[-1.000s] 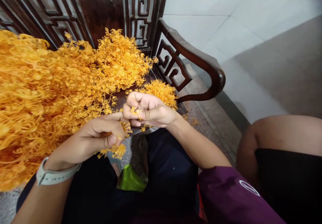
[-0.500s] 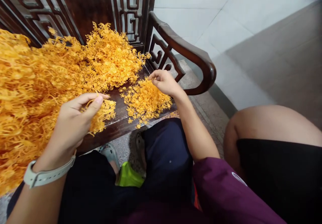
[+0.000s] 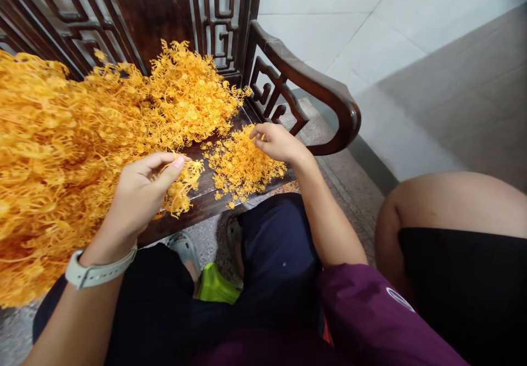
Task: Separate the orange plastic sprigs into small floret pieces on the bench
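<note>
My left hand (image 3: 144, 185), a pale watch band at its wrist, pinches an orange plastic strand between thumb and index finger. Below those fingertips hangs a bunch of orange spidery plastic flower pieces (image 3: 183, 193). My right hand (image 3: 278, 141) is over a smaller pile of loose orange flower pieces (image 3: 236, 165), its fingers loosely bent and a little apart. No piece shows clearly in it. To the left, a large heap of the same orange plastic pieces (image 3: 82, 135) covers much of the dark wooden bench seat (image 3: 200, 201).
The bench has a carved lattice back (image 3: 152, 15) and a curved wooden armrest (image 3: 308, 69) beyond my right hand. Another person's bare knee (image 3: 448, 196) is close on the right. A bright green object (image 3: 216, 285) lies between my feet. A pale tiled wall (image 3: 321, 37) stands behind.
The whole view has shifted slightly, moving the scene right. My left hand still pinches the strand. My right hand is a bit lower over the small pile, its fingers more bent.
</note>
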